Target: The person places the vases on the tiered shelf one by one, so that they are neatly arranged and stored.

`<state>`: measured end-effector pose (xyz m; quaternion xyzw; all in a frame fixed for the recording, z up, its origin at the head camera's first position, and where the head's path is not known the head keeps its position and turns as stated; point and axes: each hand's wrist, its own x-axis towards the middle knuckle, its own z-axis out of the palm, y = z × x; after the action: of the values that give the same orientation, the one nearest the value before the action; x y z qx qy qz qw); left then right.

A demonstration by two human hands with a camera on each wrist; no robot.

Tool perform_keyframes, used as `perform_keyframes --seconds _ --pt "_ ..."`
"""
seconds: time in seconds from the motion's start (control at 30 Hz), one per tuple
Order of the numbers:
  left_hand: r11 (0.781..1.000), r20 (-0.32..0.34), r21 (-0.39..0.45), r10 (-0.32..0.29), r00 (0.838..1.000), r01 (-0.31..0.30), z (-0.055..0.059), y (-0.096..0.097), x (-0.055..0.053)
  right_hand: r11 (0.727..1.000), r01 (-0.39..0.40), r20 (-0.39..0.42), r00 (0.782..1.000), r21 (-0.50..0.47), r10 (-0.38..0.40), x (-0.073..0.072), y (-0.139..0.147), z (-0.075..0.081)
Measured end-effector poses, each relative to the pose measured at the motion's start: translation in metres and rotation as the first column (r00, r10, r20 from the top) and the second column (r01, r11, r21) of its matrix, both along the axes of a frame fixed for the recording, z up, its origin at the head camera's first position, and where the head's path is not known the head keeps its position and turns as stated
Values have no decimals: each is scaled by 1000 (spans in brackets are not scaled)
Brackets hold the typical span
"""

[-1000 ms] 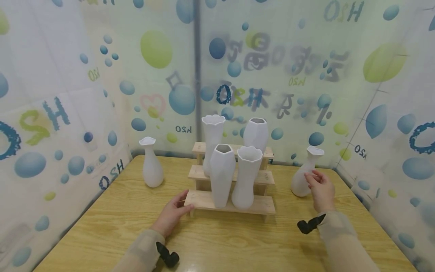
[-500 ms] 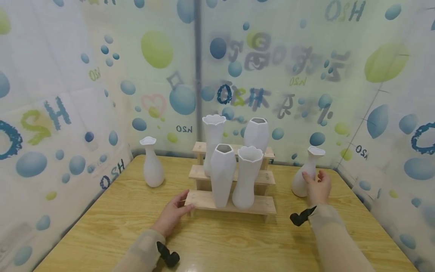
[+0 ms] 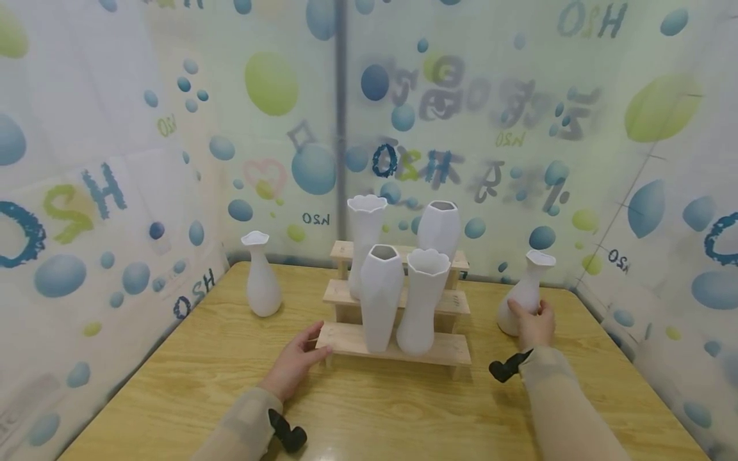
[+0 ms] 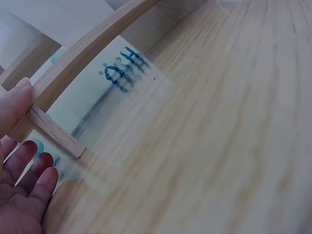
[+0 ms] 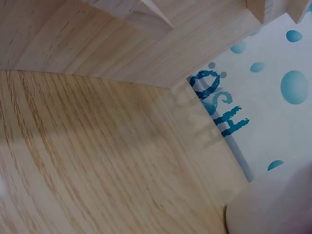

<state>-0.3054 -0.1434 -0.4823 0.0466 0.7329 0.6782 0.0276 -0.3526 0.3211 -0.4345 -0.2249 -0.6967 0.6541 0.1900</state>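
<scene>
A three-tier wooden stand [image 3: 346, 342] carries several white vases, including a faceted one [image 3: 380, 298] and a scalloped-rim one [image 3: 423, 301] at the front. My left hand [image 3: 294, 365] holds the left end of its lowest step. In the left wrist view the thumb [image 4: 17, 102] lies against the board, and curled fingers [image 4: 34, 170] hang beside the leg. My right hand [image 3: 536, 326] grips the lower body of a narrow-necked white vase [image 3: 524, 291], thumb on its left, fingers on its right. The vase leans to the right. The right wrist view shows only part of the vase [image 5: 268, 209].
Another narrow-necked white vase [image 3: 263, 288] stands upright on the wooden table [image 3: 375, 416], left of the stand. Sheets printed with blue and green drops [image 3: 271, 83] enclose the table's back and sides. Black wrist cameras [image 3: 287, 432] sit at both cuffs.
My right hand has moved in from the right side of the vase and lowered, its fingers now round the vase's body. The left hand has stayed at the stand.
</scene>
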Motion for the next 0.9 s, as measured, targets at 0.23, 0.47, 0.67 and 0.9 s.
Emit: perform_keyframes --seconds 0.23,0.47,0.67,0.9 --pt "1000 -3 0 2 1000 -2 0 2 0 998 30 -28 999 -54 -32 -2 -4 -2" --pt "1000 -6 5 -6 1000 6 0 0 -1 997 34 -27 999 -68 -36 -3 -6 -3" --pt "1000 3 1 3 1000 -3 0 0 -1 998 32 -10 999 -49 -33 -3 -6 -4" --pt "1000 7 8 1 1000 -1 0 0 -1 999 35 15 999 7 -35 -2 -1 -6"
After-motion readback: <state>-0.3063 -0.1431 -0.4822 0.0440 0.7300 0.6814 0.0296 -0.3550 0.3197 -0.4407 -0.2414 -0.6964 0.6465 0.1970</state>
